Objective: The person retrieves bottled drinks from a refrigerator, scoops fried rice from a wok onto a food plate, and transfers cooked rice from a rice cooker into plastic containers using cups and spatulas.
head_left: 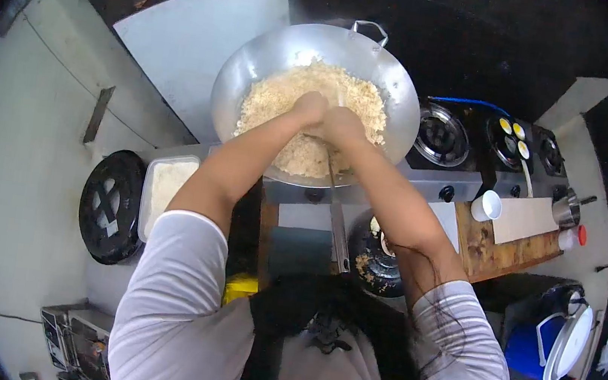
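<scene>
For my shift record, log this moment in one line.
left hand, right hand: close together, over wok | wok: pale grains | handle: over rim | grip: unclear

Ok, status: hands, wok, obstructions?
Left hand and right hand close together over wok, grips unclear. Pale grains spread inside. Long handle crosses near rim, possible snag.

Both bare forearms, left [254,150] and right [401,200], reach forward and angle inward, elbows slightly bent. Bare left hand [311,107] and bare right hand [343,126] close together, right a bit nearer the body. Fingers seem curled, but small and blurry, so exact finger pose unclear.
</scene>
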Action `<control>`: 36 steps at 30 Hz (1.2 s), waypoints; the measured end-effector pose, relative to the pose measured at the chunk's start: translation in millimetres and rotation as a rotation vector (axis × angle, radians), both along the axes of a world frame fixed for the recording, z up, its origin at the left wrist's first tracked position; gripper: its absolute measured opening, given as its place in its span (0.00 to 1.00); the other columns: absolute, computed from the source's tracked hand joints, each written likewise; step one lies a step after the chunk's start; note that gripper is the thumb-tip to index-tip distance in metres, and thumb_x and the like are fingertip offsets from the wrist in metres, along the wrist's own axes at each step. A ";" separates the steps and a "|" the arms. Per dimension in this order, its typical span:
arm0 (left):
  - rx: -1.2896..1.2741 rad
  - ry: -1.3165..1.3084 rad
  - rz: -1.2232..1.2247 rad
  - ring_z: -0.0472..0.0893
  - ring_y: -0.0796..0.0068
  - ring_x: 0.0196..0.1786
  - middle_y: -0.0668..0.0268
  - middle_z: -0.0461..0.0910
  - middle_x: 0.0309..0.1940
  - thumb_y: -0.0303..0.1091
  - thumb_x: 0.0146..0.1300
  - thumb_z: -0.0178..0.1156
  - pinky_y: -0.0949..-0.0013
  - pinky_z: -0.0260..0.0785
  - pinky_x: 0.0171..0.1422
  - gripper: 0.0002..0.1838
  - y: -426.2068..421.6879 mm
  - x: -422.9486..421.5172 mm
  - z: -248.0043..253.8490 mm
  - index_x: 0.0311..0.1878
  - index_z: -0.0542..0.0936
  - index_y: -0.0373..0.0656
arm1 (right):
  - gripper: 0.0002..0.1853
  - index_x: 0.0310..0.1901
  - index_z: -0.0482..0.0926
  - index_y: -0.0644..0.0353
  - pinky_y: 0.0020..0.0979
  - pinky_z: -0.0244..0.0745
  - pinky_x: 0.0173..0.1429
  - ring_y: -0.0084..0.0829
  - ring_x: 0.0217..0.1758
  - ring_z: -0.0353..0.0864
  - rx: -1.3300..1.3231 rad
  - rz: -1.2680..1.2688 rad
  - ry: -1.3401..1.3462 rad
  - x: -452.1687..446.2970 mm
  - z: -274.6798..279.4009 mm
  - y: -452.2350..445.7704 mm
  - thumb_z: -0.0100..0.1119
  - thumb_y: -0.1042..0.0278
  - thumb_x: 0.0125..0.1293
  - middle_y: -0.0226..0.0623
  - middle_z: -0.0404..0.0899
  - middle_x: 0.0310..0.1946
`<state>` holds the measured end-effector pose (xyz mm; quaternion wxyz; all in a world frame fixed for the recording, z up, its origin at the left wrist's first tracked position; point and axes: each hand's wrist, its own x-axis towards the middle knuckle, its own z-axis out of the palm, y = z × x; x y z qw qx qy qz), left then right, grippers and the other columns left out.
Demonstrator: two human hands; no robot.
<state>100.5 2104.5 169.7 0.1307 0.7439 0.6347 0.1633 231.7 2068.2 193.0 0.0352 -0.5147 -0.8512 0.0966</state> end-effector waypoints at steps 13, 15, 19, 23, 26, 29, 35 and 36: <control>-0.325 -1.396 0.302 0.70 0.75 0.28 0.69 0.65 0.25 0.33 0.67 0.47 0.67 0.68 0.33 0.06 -44.1 -40.2 56.1 0.37 0.70 0.42 | 0.13 0.47 0.78 0.62 0.48 0.76 0.47 0.51 0.41 0.82 0.280 -0.277 0.399 61.5 77.1 -1.0 0.45 0.70 0.66 0.53 0.82 0.35; -0.360 -1.380 0.211 0.70 0.75 0.29 0.69 0.68 0.26 0.33 0.67 0.47 0.69 0.66 0.34 0.07 -44.3 -49.0 41.5 0.38 0.71 0.40 | 0.14 0.47 0.78 0.62 0.48 0.75 0.48 0.53 0.41 0.82 0.218 -0.217 0.538 47.5 67.0 -19.2 0.44 0.69 0.67 0.54 0.82 0.35; -0.230 -1.210 0.242 0.70 0.73 0.28 0.63 0.73 0.29 0.35 0.68 0.45 0.68 0.64 0.28 0.11 -61.4 -34.0 43.7 0.41 0.72 0.37 | 0.17 0.51 0.79 0.58 0.45 0.74 0.52 0.51 0.47 0.81 -0.014 -0.157 0.618 26.9 51.7 -49.0 0.41 0.63 0.72 0.57 0.80 0.40; -0.135 -1.367 0.333 0.75 0.68 0.28 0.60 0.74 0.28 0.37 0.67 0.44 0.65 0.66 0.25 0.14 -69.1 -25.7 39.3 0.38 0.75 0.37 | 0.16 0.50 0.80 0.61 0.43 0.74 0.52 0.49 0.46 0.82 -0.056 -0.080 0.630 26.9 33.8 -36.5 0.43 0.66 0.72 0.56 0.81 0.40; -0.175 -1.293 0.312 0.75 0.67 0.29 0.59 0.75 0.30 0.38 0.67 0.43 0.64 0.67 0.27 0.15 -72.3 -38.8 31.0 0.40 0.75 0.37 | 0.14 0.49 0.81 0.63 0.40 0.75 0.51 0.45 0.43 0.83 -0.099 -0.013 0.798 25.1 33.5 -43.9 0.46 0.69 0.70 0.52 0.82 0.39; -0.177 -1.226 0.297 0.70 0.74 0.26 0.64 0.71 0.27 0.34 0.65 0.46 0.69 0.62 0.24 0.09 -79.0 -31.5 30.5 0.37 0.72 0.40 | 0.16 0.51 0.80 0.61 0.36 0.75 0.50 0.41 0.44 0.83 -0.102 -0.003 0.799 19.2 21.7 -35.4 0.45 0.70 0.68 0.53 0.82 0.39; -0.134 -1.307 0.305 0.71 0.75 0.27 0.66 0.73 0.29 0.35 0.65 0.47 0.73 0.62 0.26 0.08 -93.5 -40.0 45.2 0.39 0.72 0.42 | 0.16 0.52 0.81 0.58 0.37 0.75 0.52 0.44 0.46 0.83 -0.213 -0.106 0.746 24.8 41.6 -44.8 0.45 0.70 0.68 0.54 0.82 0.41; -0.134 -1.307 0.282 0.71 0.75 0.27 0.66 0.73 0.30 0.35 0.65 0.47 0.73 0.61 0.26 0.07 -97.0 -38.3 44.9 0.39 0.72 0.43 | 0.16 0.52 0.81 0.57 0.38 0.74 0.52 0.45 0.47 0.83 -0.194 -0.147 0.762 22.8 44.2 -49.7 0.45 0.70 0.68 0.53 0.82 0.41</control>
